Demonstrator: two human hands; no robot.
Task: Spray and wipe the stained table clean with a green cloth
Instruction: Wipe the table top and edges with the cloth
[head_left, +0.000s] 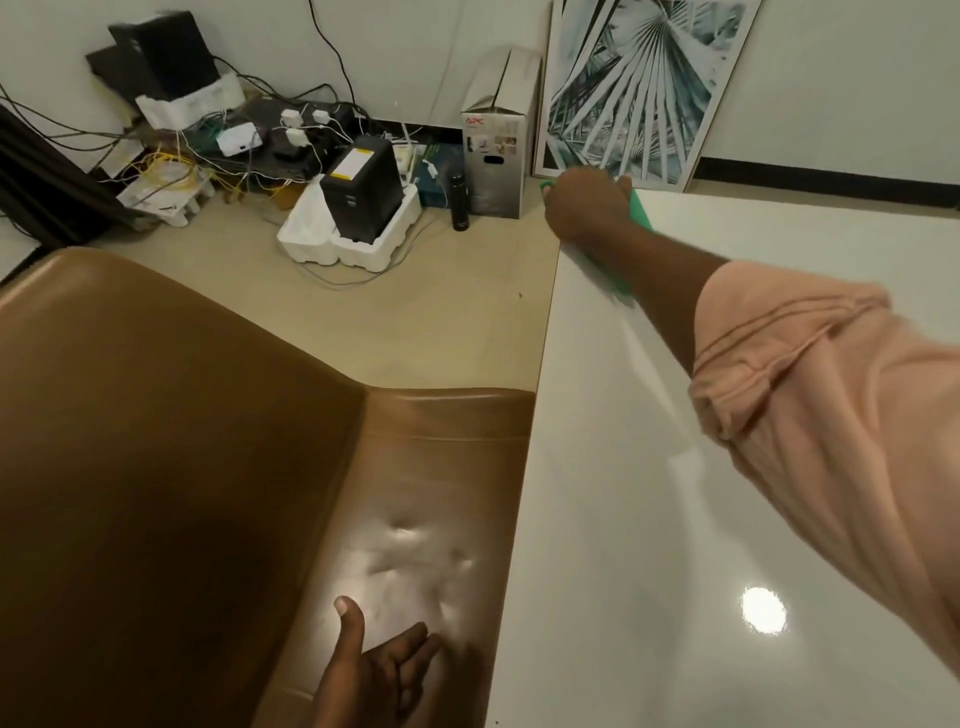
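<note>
— Where's the cloth?
— The green cloth (638, 210) lies at the white table (649, 519)'s far corner, upper centre, under the right hand (587, 205); whether that hand grips it, I cannot tell.
— And nearby?
— The left hand (379, 670), fingers spread, rests on the brown seat (208, 441), lower left; a box (498, 130) and picture (644, 88) stand beyond the corner.

Two hands are in view: one right hand (584, 205) at the far corner of the table, and one left hand (376, 670) on the seat. There is one green cloth (640, 214), one white table (649, 519) and one brown leather seat (208, 441). On the floor stand one black tower unit (363, 195) in one white foam tray (311, 241), one dark bottle (459, 201) and one tall cardboard box (498, 140). One framed leaf picture (639, 88) leans against the wall. The tangled cables and small white adapters are too many to count.
</note>
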